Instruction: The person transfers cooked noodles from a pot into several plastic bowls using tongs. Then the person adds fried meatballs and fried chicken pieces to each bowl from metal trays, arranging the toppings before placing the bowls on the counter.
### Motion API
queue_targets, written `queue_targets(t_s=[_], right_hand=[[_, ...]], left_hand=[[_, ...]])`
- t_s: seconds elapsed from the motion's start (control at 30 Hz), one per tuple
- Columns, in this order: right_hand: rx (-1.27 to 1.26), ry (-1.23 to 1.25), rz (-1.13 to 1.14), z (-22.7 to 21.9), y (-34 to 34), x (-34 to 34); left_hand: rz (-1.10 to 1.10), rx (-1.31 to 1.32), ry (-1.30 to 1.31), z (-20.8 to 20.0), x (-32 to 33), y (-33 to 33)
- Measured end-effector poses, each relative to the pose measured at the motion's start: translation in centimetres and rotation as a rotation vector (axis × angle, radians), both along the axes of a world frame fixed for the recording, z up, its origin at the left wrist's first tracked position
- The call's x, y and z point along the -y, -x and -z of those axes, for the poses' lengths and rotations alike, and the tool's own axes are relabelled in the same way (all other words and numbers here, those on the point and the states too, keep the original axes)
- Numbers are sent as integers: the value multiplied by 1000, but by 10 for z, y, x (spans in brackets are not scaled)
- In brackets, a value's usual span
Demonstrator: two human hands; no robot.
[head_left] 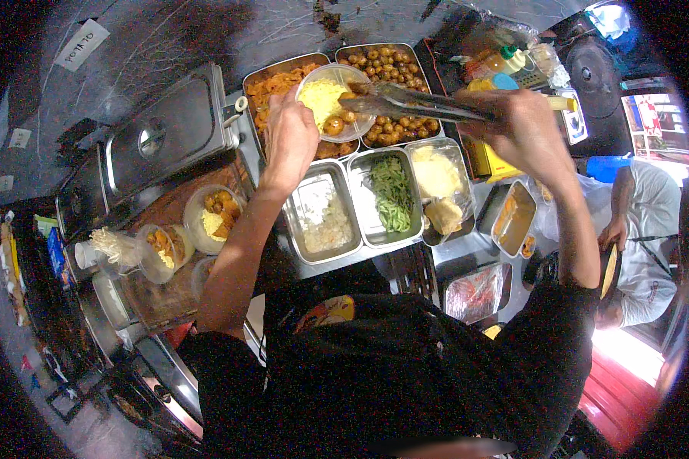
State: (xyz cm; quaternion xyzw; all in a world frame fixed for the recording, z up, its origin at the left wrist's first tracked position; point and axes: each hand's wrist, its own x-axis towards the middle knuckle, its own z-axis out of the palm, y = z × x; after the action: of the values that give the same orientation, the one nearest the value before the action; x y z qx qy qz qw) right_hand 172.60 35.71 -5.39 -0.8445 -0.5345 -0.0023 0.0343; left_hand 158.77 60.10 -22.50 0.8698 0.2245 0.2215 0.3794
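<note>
My left hand (pixel 291 139) grips a clear round plastic bowl (pixel 362 135) by its left side. Inside it lie yellow shreds (pixel 321 96) and a few round brown pieces (pixel 334 125) that look like baby potatoes. My right hand (pixel 522 131) is closed around metal tongs (pixel 436 109), whose tips reach over the bowl's right part; whether they pinch a piece is unclear. Under the bowl are two steel trays, one with orange food (pixel 279 83), the other with glossy round brown pieces (pixel 384 64).
Nearer me are trays with shredded green vegetable (pixel 393 191), pale chopped pieces (pixel 329 223) and pale yellow food (pixel 436 172). Filled plastic bowls (pixel 213 216) stand at left on a brown board (pixel 149 294), beside a lidded steel container (pixel 168 130). Another person (pixel 643 237) stands at right.
</note>
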Motion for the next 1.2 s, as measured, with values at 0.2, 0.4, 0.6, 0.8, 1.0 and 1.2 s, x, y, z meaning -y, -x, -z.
queue_targets(t_s=[0.2,0.4,0.6,0.8,1.0,1.2], right_hand=[[-14,58,12,-3,-1,-13],[25,78,12,15,-17,-9],[119,290,188,2,-27,27],[99,366,220,98,-42,44],[71,310,274,119,-48,41],[-263,233,465,31,-42,22]], left_hand=[[-39,15,-85,-4,2,7],[-11,8,-81,-8,2,0],[-106,-77,14,-4,-20,10],[-107,-49,56,-5,-22,11],[-112,-109,39,-3,-14,12],[-110,-98,65,13,-15,13]])
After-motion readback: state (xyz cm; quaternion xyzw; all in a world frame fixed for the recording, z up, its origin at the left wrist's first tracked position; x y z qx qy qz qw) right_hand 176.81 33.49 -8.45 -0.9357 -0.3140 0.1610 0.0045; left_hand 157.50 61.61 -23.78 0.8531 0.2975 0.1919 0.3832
